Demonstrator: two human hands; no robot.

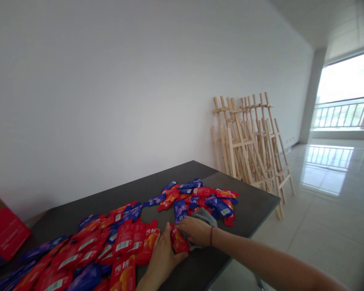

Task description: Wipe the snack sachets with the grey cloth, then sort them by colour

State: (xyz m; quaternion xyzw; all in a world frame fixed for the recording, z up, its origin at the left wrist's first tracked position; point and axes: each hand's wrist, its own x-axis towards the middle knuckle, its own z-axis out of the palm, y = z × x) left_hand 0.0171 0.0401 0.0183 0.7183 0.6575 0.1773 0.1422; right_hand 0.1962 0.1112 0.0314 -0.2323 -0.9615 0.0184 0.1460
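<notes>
A red pouch (179, 241) with a yellow-orange picture lies on the dark table between my hands. My left hand (164, 255) grips it from the left, its thumb along the near edge and the fingers at the far side. My right hand (197, 231), with a red band at the wrist, is closed at the pouch's upper right. A grey cloth (206, 217) is bunched under and behind that hand, and its fingers appear to hold part of it. What the right fingertips do against the pouch is partly hidden.
Red and blue pouches (124, 237) spread over the table's left side, and another heap (194, 194) lies beyond my hands. A red box (9, 234) stands at far left. Wooden easels (248, 141) lean at the wall past the table's right corner (276, 199).
</notes>
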